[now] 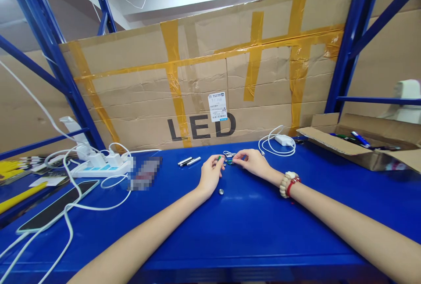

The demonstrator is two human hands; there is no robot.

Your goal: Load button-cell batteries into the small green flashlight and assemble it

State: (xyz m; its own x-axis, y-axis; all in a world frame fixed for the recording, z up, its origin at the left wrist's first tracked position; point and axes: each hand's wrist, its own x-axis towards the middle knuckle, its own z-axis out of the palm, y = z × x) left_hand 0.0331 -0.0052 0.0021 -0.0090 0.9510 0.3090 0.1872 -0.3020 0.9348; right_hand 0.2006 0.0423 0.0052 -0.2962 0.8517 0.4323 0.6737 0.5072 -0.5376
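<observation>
1. Lying nearest: one round metal piece (pixel 221 192) on the blue table (pixel 197 231).
2. Left hand (pixel 209 176) pinches one green piece (pixel 219 158); right hand (pixel 257 164), fingertips narrow — cannot tell if holding.
3. Two silver tubes (pixel 194 161) lie leftward.
4. One cardboard panel (pixel 148 95) — reads "LED".

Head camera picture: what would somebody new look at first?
Probably the huge taped cardboard with black "LED" letters, standing behind the bright blue tabletop. Next, maybe the left hand and right hand close together near the middle, with a small green piece at the left one's fingertips. White cables loop across the left side.
</observation>
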